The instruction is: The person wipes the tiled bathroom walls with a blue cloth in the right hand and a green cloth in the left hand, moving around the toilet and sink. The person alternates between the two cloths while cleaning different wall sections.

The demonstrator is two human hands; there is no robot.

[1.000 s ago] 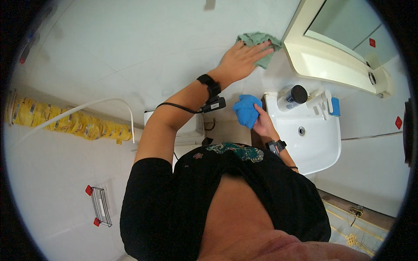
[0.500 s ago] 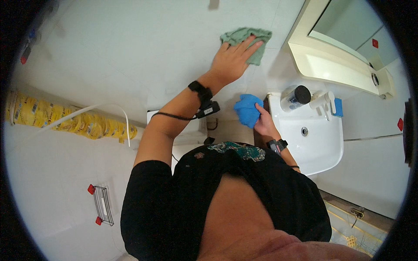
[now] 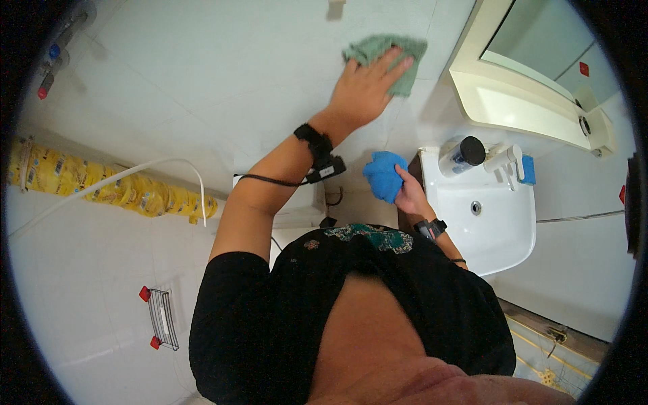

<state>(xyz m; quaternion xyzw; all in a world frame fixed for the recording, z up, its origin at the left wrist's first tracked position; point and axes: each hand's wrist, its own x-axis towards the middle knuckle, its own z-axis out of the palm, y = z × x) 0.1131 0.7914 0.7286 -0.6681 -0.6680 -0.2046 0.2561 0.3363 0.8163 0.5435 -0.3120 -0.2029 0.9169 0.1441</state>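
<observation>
My left hand (image 3: 363,92) lies with its fingers spread on a green cloth (image 3: 409,73), pressing it flat against the white tiled wall (image 3: 223,81). The cloth's edges show beyond the fingertips. Lower down, beside the sink's left edge, my right hand (image 3: 411,196) is closed on a bunched blue cloth (image 3: 383,175). Its thumb lies over the near side of the bundle, and the other fingers are mostly hidden. Both wrists wear black straps, and a small black device with a cord hangs at the left one.
Right of my right hand is a white sink (image 3: 499,233) with a white faucet (image 3: 503,158), a dark-lidded container (image 3: 466,155) and a blue sponge (image 3: 528,170). A cream shelf with a mirror (image 3: 533,101) juts out above. At left are a yellow-wrapped pipe (image 3: 115,185) and a wire rack (image 3: 162,319).
My left hand and the green cloth have slid slightly up along the wall. My right hand keeps its hold on the blue cloth. The whole view has shifted a little.
</observation>
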